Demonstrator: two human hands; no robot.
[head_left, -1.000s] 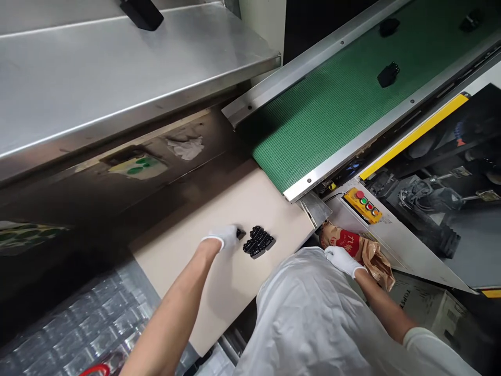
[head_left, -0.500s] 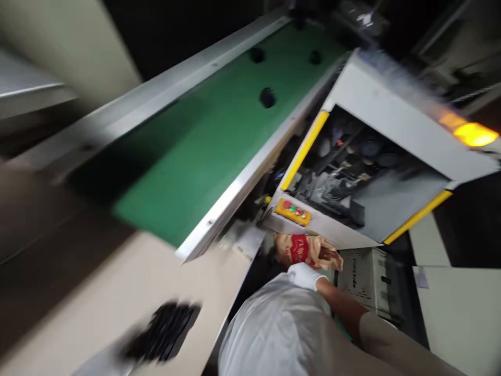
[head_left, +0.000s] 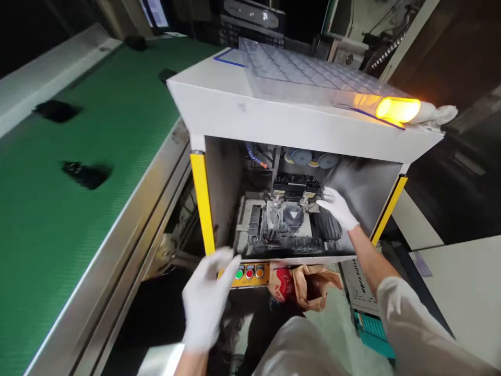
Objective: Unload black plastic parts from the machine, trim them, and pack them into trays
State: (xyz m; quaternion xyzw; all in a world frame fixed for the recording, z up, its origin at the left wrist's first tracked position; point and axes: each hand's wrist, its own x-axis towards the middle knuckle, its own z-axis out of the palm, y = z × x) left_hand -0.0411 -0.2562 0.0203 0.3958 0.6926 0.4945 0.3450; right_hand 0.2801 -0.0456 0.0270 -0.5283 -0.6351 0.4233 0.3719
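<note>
Inside the machine (head_left: 305, 125), toward the right, the right hand (head_left: 337, 208) hung with fingers spread, apparently empty, just beside black parts (head_left: 287, 183) set below round discs (head_left: 302, 157), presumably fixed there to sit steady. The left hand (head_left: 205, 297), blurred but seemingly empty, thumb and fingers parted, hung at the near left beside the button box (head_left: 266, 282), probably front-mounted for easy reach.

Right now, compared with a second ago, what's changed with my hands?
Your left hand has left the black cluster on the board, moving right to the yellow button panel; no piece shows in it. Your right hand has moved from beside the paper bag up to the opening of the machine. The bag stays by the panel.
</note>
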